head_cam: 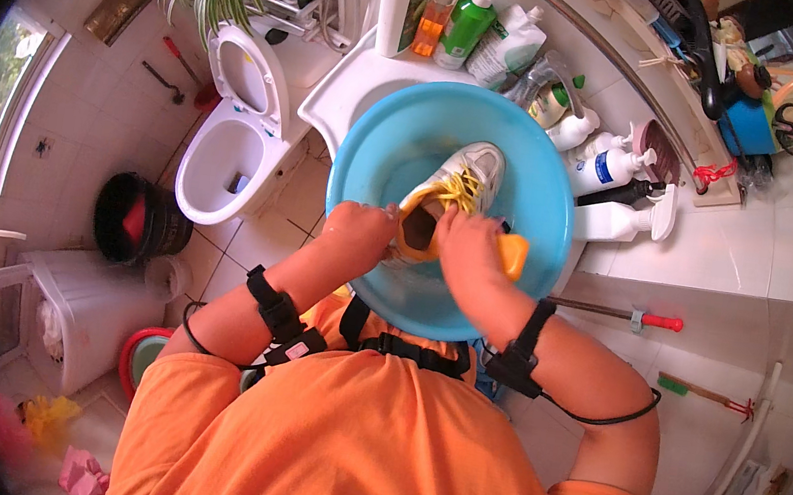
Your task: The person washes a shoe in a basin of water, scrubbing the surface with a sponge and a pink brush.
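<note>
A white sneaker [448, 187] with yellow laces is held inside a light blue plastic basin [381, 134], its toe pointing to the upper right. My left hand [359, 234] grips the shoe's collar on its left side. On the right side, my right hand [469, 245] is shut on a yellow-handled brush [512, 256], mostly hidden under the palm, with its fingers at the shoe's opening. The brush's bristles are not clearly visible. The basin rests on a white washbasin [337, 95].
Bottles, among them a green pump bottle [466, 32] and a white spray bottle [619, 221], line the washbasin's back and right. A toilet [222, 159], a black bucket [140, 216] and a white plastic bin [92, 307] stand at left. A tap [571, 83] is behind the basin.
</note>
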Tool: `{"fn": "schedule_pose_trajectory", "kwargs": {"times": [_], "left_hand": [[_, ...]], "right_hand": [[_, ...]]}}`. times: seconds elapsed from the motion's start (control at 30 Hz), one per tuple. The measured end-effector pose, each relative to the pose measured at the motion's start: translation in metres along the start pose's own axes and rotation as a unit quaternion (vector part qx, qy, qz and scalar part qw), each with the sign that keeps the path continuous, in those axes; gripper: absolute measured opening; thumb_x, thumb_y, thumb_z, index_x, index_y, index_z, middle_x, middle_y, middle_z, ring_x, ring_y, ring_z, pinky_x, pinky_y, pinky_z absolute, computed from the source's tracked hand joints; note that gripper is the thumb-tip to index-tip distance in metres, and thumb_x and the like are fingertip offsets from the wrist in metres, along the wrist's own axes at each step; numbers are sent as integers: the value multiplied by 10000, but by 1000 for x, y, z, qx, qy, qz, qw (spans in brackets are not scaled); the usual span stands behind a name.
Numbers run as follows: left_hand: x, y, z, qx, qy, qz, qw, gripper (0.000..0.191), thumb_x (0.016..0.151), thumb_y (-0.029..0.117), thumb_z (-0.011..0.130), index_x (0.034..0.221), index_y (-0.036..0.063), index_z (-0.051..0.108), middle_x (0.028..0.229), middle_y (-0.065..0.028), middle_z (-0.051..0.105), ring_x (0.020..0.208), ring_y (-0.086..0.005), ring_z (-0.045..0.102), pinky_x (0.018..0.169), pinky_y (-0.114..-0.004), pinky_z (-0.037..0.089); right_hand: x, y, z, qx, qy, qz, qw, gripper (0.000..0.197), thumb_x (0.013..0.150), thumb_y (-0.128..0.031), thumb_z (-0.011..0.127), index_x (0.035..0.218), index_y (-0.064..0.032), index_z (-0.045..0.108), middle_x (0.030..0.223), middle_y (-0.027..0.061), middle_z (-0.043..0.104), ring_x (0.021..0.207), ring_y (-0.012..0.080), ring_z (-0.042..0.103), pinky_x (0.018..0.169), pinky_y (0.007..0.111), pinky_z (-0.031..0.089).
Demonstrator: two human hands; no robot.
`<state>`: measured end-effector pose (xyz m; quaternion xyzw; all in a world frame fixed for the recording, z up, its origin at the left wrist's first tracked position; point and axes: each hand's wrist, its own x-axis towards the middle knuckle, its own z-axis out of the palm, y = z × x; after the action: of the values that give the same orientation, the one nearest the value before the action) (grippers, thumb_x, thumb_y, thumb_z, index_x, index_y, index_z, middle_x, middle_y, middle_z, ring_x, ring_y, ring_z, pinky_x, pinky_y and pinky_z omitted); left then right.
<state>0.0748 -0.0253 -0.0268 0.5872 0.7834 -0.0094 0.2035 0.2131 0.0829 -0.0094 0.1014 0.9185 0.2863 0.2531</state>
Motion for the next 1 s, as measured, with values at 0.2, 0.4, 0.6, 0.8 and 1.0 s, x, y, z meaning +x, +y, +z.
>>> {"fn": "schedule_pose_trajectory", "kwargs": {"times": [0.2,0.4,0.6,0.8,1.0], "left_hand": [[3,-8,10,-2,10,49,999,542,722,360,733,1147,67,570,792,-129,664,771,-300,662,678,-396,520],[3,-4,5,11,14,49,999,503,708,381,739,1083,78,595,796,-106,662,780,-278,653,709,-380,503],[2,-2,3,8,34,56,998,528,702,402,738,1098,82,597,821,-88,663,839,-256,642,771,-368,477],[2,-2,9,16,38,42,998,557,703,435,729,1117,85,598,837,-71,665,867,-232,637,788,-355,463],[0,-3,5,15,27,59,998,489,710,439,721,1038,89,626,816,-76,666,849,-238,639,788,-358,460]], "right_hand": [[12,-17,-11,309,-76,-15,948,562,823,-160,524,1339,26,402,982,227,627,810,318,650,604,482,522],[39,17,-32,676,-335,84,651,241,780,-51,399,967,85,469,635,200,557,434,286,559,370,423,473],[22,9,-11,433,-225,-106,866,309,780,-84,475,1051,33,565,777,211,649,607,328,647,528,435,513],[16,8,-7,143,-106,-31,984,315,822,-147,531,1118,-51,586,885,110,678,798,294,664,629,429,505],[25,18,-7,-80,-65,1,995,240,818,-158,567,1038,-136,661,922,64,650,878,253,634,639,426,481]]}}
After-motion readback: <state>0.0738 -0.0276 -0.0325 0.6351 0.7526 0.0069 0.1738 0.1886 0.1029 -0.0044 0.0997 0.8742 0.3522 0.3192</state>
